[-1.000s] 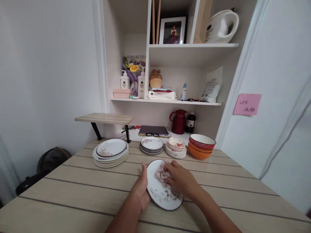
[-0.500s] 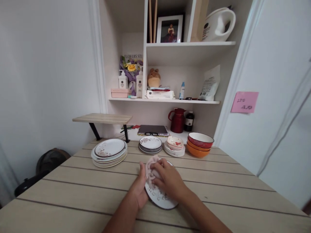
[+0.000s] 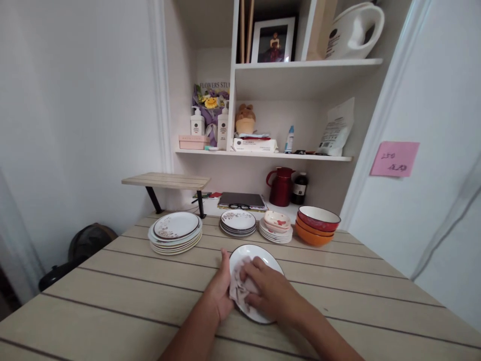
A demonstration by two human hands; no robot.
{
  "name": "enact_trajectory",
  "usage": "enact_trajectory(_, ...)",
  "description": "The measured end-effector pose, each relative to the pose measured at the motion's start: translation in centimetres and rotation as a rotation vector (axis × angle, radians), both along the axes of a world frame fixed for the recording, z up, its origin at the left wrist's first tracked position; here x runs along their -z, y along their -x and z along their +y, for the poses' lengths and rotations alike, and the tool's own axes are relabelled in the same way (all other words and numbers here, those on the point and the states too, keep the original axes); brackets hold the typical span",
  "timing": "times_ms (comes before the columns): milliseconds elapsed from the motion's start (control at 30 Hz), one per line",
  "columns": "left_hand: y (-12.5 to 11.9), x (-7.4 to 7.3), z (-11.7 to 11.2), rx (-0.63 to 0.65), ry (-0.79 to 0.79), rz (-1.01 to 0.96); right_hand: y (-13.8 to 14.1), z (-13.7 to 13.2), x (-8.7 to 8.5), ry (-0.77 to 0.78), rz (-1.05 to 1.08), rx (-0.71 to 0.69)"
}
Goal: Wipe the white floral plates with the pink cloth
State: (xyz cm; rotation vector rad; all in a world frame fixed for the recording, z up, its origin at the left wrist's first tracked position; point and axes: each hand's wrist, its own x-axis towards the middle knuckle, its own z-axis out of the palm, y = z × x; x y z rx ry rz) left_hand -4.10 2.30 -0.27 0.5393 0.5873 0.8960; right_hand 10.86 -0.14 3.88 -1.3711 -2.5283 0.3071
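Note:
A small white plate with a dark rim [image 3: 259, 252] is low over the front middle of the wooden table; whether it touches the top I cannot tell. At its left edge my left hand [image 3: 221, 290] grips the rim, thumb pointing up and the other fingers hidden beneath. My right hand [image 3: 272, 288] pinches a crumpled pale pink cloth [image 3: 237, 287] and presses it onto the plate's face, covering much of the floral pattern.
Behind the plate stand stacked large plates [image 3: 176, 225], small plates [image 3: 238, 220], little saucers with pink dishes [image 3: 277, 225] and red and orange bowls [image 3: 317, 228]. Farther back are a small raised shelf [image 3: 165, 180], a laptop [image 3: 242, 199] and a red jug [image 3: 281, 188].
My right hand has slid the cloth from the plate's upper left toward its lower left, uncovering the upper part. My left hand keeps its hold. The whole view has shifted slightly.

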Motion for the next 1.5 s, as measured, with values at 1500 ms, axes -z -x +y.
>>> enact_trajectory(1500, -0.2, -0.5, -0.2, 0.018, -0.042, -0.033, -0.6, 1.8, 0.2, -0.084, 0.072, 0.006)
